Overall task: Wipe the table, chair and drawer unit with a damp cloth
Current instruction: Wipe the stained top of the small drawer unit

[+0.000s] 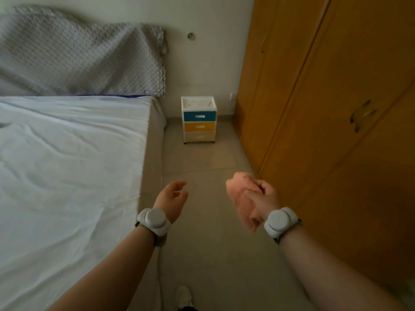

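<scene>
A small white drawer unit stands on the floor against the far wall, with a blue, a yellow and a cream drawer. My right hand grips a bunched pink cloth in the air, well short of the unit. My left hand hangs beside it with loosely curled fingers and holds nothing. Both wrists wear white round bands. No table or chair is in view.
A bed with a white sheet fills the left side, a grey blanket bunched at its head. Tall wooden wardrobe doors line the right. A narrow strip of tiled floor runs between them to the drawer unit.
</scene>
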